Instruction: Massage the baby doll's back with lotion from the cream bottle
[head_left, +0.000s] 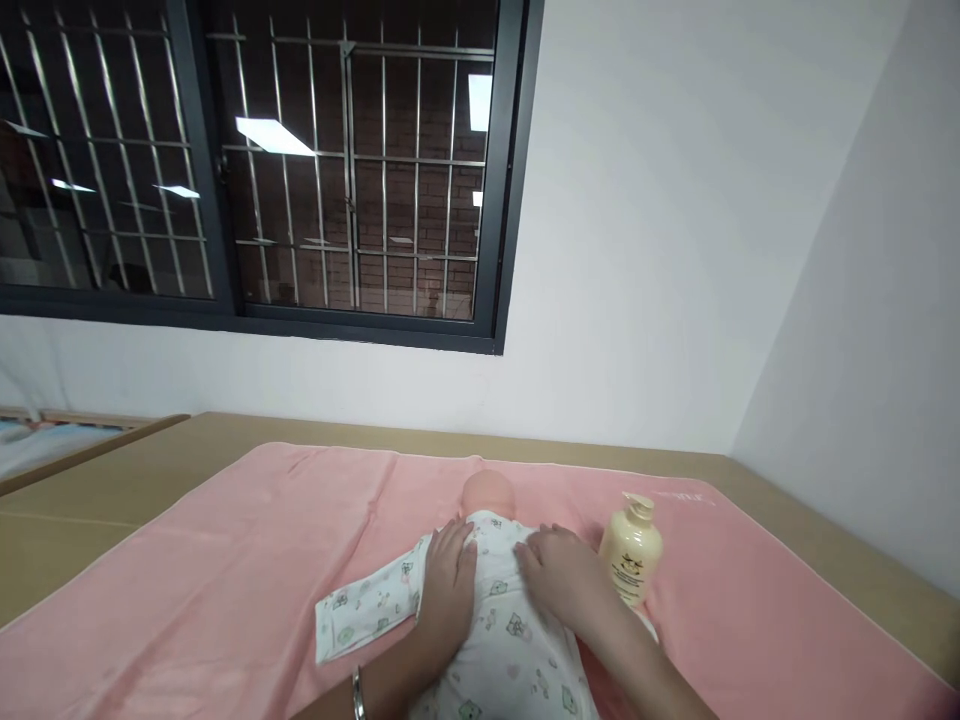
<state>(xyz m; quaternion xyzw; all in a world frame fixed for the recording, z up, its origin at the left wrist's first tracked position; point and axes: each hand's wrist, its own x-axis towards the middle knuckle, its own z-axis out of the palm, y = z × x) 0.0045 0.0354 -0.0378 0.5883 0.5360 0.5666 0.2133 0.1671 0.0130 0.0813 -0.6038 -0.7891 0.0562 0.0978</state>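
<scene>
A baby doll lies on a pink mat, its head toward the wall and its face not visible. It has on a white garment printed with small animals, one sleeve stretched out to the left. My left hand rests on the left side of the doll's upper body, fingers extended. On the other side, my right hand lies on the garment near the shoulder, fingers extended and slightly bent. Just right of that hand stands a pale yellow pump bottle. My right forearm partly hides the other sleeve.
The pink mat covers much of a tan surface against white walls. A dark-framed window with metal bars is above. At far left, a wooden-edged bed or crib is partly visible.
</scene>
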